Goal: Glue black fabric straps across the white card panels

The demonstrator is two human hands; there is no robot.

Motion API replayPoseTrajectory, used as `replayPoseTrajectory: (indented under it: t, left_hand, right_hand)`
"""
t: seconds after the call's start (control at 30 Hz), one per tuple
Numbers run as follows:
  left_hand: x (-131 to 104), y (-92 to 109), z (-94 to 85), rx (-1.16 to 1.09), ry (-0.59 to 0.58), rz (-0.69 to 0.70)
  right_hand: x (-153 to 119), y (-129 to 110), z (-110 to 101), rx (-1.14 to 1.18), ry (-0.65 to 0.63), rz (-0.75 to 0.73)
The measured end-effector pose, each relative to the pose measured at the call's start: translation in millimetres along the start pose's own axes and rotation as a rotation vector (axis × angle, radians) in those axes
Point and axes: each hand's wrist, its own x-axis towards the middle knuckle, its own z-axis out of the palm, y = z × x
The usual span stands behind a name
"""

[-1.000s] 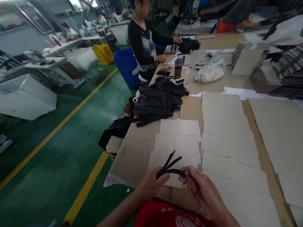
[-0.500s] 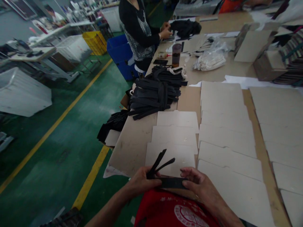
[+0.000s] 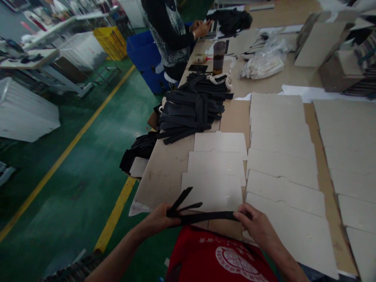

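Note:
Several black strips (image 3: 205, 216) are in my hands, low in the view and in front of a red apron. My left hand (image 3: 160, 217) is closed round the strips, with two short ends sticking up and to the right. Between the fingertips of my right hand (image 3: 254, 221) is the far end of one strip, stretched nearly level. Just beyond lie overlapping pale boards (image 3: 211, 188) at the table's near left part, and a second column of larger boards (image 3: 282, 160) stands to the right. Bundles of black strips (image 3: 188, 113) rest at the table's left edge.
Across the table's left corner, a person (image 3: 173, 39) handles things near black material. A cup with dark liquid (image 3: 219, 58), a plastic bag (image 3: 264, 64) and stacked brown boards (image 3: 342, 72) are farther back. A box of black pieces (image 3: 139, 150) stands beside the table's left edge.
My hands have moved apart, left hand leftward and right hand slightly right. The strip between them is drawn out longer. My right fingers have closed on its end. The view has shifted slightly.

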Motion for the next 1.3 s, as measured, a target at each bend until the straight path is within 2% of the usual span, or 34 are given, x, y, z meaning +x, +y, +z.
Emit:
replayPoseTrajectory:
  t: [0.1, 0.2, 0.3, 0.43, 0.57, 0.77, 1.3]
  left_hand:
    - [10.2, -3.1, -2.5, 0.013, 0.107, -0.029]
    - [16.9, -5.0, -1.9, 0.006, 0.106, -0.084]
    - [22.5, -8.6, 0.0, -0.008, 0.134, -0.078]
    - [36.7, -15.3, -0.6, -0.016, 0.286, -0.073]
    - [56.2, -19.6, -1.7, -0.029, 0.426, -0.056]
    - [70.6, -19.2, 3.0, -0.052, 0.483, -0.022]
    - [79.4, -18.9, 10.9, -0.088, 0.58, -0.044]
  right_hand:
    - [12.8, 10.1, 0.4, 0.077, 0.004, 0.049]
    - [20.2, 15.5, 1.6, 0.05, 0.045, 0.058]
    - [23.1, 17.6, 3.8, 0.0, 0.057, 0.075]
    - [29.0, 16.8, 7.7, -0.024, 0.102, 0.102]
    - [41.3, 16.9, 10.7, -0.096, 0.231, 0.09]
    - [56.4, 24.0, 13.2, -0.153, 0.345, 0.047]
    - [63.0, 29.9, 18.1, -0.311, 0.412, -0.09]
